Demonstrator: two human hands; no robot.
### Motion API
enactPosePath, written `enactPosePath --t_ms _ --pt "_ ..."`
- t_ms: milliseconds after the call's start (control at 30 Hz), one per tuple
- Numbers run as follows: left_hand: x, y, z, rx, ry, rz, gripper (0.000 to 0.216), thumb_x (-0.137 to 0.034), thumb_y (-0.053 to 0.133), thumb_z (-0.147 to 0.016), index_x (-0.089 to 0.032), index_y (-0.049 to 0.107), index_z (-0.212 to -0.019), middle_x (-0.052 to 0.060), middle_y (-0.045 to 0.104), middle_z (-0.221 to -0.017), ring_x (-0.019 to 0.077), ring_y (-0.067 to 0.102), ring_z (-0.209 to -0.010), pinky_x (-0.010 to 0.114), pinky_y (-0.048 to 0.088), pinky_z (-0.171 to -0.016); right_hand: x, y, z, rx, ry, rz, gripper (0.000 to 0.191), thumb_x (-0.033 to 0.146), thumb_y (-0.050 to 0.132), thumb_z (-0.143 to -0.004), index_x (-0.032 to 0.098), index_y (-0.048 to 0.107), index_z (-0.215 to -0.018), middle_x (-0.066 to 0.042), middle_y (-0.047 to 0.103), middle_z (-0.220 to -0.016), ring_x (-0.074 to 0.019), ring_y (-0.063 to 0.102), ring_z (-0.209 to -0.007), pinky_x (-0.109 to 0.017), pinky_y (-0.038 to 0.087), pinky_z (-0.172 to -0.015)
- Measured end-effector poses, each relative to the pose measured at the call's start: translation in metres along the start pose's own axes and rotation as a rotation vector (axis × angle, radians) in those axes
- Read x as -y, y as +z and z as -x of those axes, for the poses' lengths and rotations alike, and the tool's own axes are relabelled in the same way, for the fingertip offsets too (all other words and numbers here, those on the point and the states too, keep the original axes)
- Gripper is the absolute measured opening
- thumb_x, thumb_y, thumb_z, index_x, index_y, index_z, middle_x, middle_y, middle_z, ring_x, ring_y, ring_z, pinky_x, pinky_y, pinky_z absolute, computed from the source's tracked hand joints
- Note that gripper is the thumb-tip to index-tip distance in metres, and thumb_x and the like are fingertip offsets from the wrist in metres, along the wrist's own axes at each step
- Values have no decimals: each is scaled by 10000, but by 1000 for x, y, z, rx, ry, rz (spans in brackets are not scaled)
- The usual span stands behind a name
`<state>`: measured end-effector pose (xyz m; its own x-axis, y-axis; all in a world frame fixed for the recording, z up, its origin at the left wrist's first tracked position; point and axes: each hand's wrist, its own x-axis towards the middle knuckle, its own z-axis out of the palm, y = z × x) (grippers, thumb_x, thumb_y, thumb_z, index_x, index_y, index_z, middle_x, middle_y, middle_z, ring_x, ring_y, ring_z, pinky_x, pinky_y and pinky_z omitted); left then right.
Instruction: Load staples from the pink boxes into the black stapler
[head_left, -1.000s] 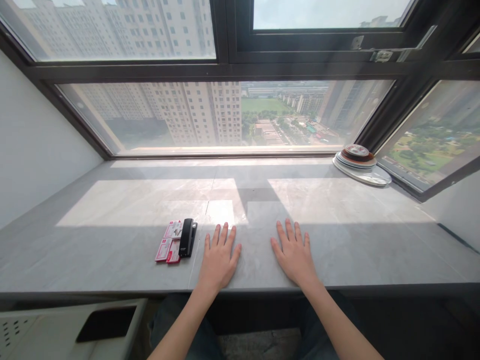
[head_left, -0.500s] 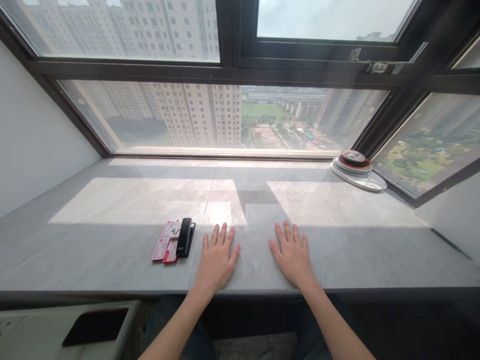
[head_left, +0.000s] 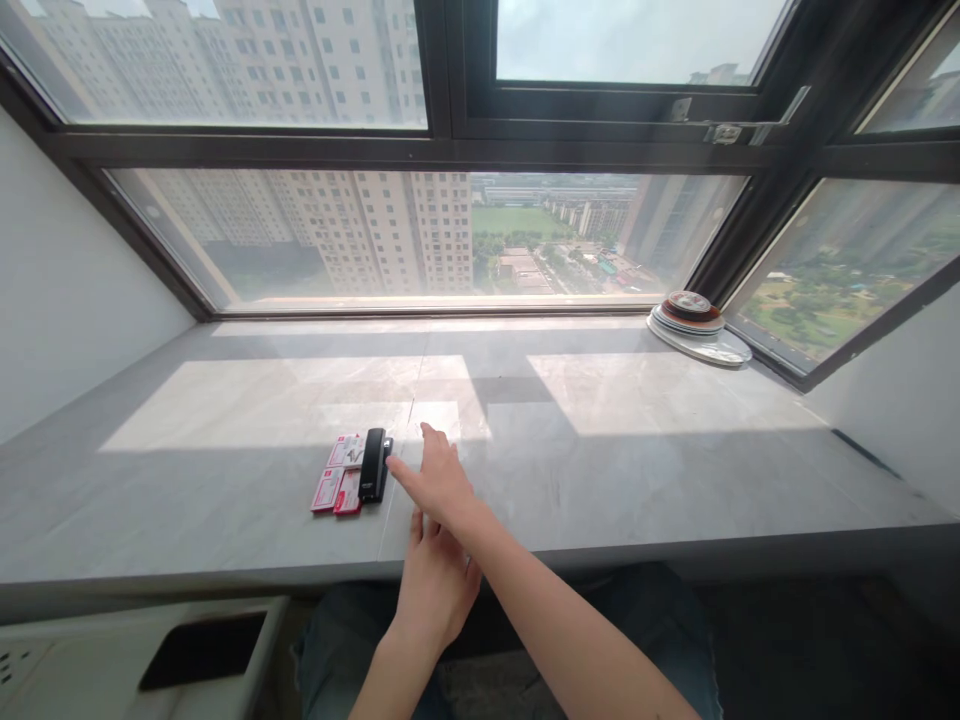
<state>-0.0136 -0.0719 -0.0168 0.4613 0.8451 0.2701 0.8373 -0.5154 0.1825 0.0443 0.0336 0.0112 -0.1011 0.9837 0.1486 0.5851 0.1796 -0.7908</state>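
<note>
A black stapler lies lengthwise on the grey stone sill, against a few small red-and-white boxes on its left. My right hand reaches across from the right, above the sill, with its thumb apart from the fingers. The thumb tip is close to the stapler's right side; whether they touch I cannot tell. Below it, at the sill's front edge, my left hand has its fingers stretched out and holds nothing that shows. My right hand and forearm cover part of its fingers.
A stack of plates or discs sits in the far right corner beside the dark window frame. Below the sill at the left is a pale surface with a black phone-like slab. Sunlight falls in patches across the sill.
My right hand has left the right side of the sill and crossed over the left hand towards the stapler. My left hand has drawn back to the front edge. The view has shifted slightly.
</note>
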Motion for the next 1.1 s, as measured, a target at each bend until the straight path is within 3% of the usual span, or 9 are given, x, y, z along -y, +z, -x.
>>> enactPosePath --t_ms 100,200,300,400,533,600,767,933,1100 --pt "-5 -8 26 0 7 43 653 -237 471 -953 -258 297 -1583 93 404 -1592 344 313 -1493 594 239 -1211 31 38 -29 49 -11 -3 766 605 620 -867 160 392 -1446 -172 488 -1397 -319 470 -1272 -457 417 -1040" --pt "-12 -19 40 1 -72 97 510 -243 473 -965 -256 466 -1474 84 538 -1482 323 467 -1389 573 313 -1185 37 41 -45 59 -51 115 582 539 648 -854 179 512 -1290 -145 554 -1278 -305 517 -1144 -437 454 -941" --pt "-16 -32 37 -56 -172 148 386 -244 449 -996 -265 557 -1365 61 610 -1373 284 540 -1294 524 400 -1123 20 5 -42 100 -142 220 461 384 675 -820 207 580 -1235 -106 602 -1212 -292 529 -1104 -403 444 -909" --pt "-15 -38 22 -85 -249 171 296 -274 440 -1014 -277 624 -1247 59 664 -1205 265 605 -1121 464 493 -969 -11 -50 -22 165 -230 249 513 244 627 -829 278 576 -1338 -63 640 -1208 -265 561 -1083 -391 419 -937" --pt "-12 -28 -9 -121 -248 150 318 -320 465 -1008 -286 618 -1284 81 628 -1261 280 571 -1163 460 490 -958 -47 -104 15 60 -218 204 498 134 523 -864 327 617 -1314 -27 662 -1246 -246 561 -1194 -499 236 -1150" --pt "-14 -18 -24 -120 -175 127 405 -347 480 -1000 -300 548 -1397 82 541 -1430 304 476 -1320 508 425 -1070 -55 -113 30 -37 -185 164 390 190 562 -879 309 659 -1238 -29 657 -1271 -253 535 -1260 -523 167 -1192" --pt "-14 1 -46 -21 -54 61 521 -417 445 -1011 -336 408 -1524 42 372 -1607 319 267 -1502 593 206 -1214 -49 -102 39 -273 -127 95 179 277 624 -867 264 710 -1024 -42 712 -1077 -246 605 -1137 -499 228 -1192" --pt "3 4 -53 -32 -130 40 541 -446 410 -1023 -373 334 -1553 19 270 -1660 315 234 -1526 625 181 -1211 -53 -109 20 -497 82 -433 342 461 611 -869 234 681 -1114 -75 723 -1117 -245 660 -1026 -412 488 -973" --pt "22 1 -62 -85 -86 77 527 -397 421 -1024 -275 361 -1533 89 320 -1636 294 244 -1529 623 175 -1219 -86 -131 20 -577 282 -1066 462 573 437 -905 221 583 -1167 -104 662 -1293 -252 614 -1241 -414 543 -970"
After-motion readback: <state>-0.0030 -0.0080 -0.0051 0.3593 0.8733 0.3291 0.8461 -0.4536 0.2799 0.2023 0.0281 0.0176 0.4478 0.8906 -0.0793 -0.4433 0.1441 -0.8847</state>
